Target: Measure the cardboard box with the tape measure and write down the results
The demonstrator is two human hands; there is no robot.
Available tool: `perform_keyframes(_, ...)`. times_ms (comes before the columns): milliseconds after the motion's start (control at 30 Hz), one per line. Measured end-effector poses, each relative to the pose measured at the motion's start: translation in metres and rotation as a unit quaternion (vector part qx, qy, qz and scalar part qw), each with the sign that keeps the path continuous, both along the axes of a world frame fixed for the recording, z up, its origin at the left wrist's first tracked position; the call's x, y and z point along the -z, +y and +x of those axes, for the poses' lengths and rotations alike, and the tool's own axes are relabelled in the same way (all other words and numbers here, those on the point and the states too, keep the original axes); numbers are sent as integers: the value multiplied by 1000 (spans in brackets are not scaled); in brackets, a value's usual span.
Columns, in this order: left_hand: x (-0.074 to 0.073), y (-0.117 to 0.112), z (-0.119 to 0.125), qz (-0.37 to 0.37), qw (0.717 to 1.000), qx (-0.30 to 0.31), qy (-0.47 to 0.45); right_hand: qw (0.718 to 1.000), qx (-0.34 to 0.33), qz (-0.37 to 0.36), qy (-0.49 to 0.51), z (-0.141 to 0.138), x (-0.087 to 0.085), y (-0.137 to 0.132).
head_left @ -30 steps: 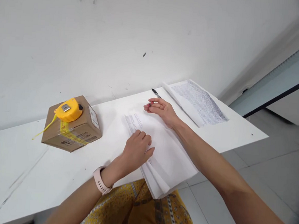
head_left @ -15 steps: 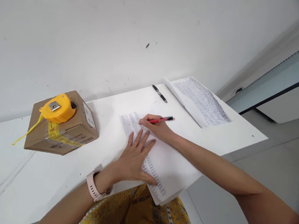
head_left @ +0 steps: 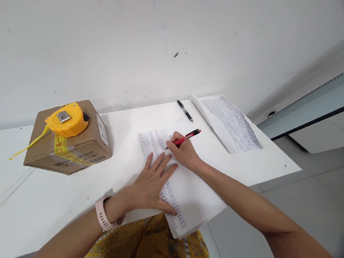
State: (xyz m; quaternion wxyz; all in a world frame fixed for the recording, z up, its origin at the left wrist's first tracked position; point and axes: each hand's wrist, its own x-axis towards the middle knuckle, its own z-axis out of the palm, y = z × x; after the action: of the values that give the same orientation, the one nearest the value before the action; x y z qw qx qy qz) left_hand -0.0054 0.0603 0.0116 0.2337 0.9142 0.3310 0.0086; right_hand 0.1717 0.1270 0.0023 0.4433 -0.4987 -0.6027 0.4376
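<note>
My right hand [head_left: 184, 150] is closed round a red pen [head_left: 186, 138] with a black clip, its tip at the paper beside columns of blue handwriting. Under both hands lies a sheet of paper [head_left: 198, 193], written on along its left part and blank on the right; more sheets show beneath its lower end, past the table edge. My left hand [head_left: 153, 182] rests flat on the written part with fingers spread, covering some of the columns. A pink watch strap [head_left: 103, 214] circles the left wrist.
On the white table [head_left: 124, 141], a cardboard box [head_left: 91, 147] stands at left, with a yellow tape measure [head_left: 68, 120] on top. A black pen [head_left: 185, 110] lies near the wall. Further right is an open notebook [head_left: 231, 123] with dense writing. The table's right edge drops to floor.
My right hand and the red pen have shifted slightly right on the page, and the pen now stands more steeply. The left hand stays flat on the sheet. The camera view has shifted slightly.
</note>
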Motion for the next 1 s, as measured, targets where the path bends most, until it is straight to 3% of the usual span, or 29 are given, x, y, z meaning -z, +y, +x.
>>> perform_keyframes(433, -2, -2, 2, 25, 1000, -11, 4, 999, -34, -7, -34, -2, 0, -2)
perform_keyframes(1000, -2, -2, 2, 30, 999, -17, -5, 998, -30, 5, -46, -2, 1, -2)
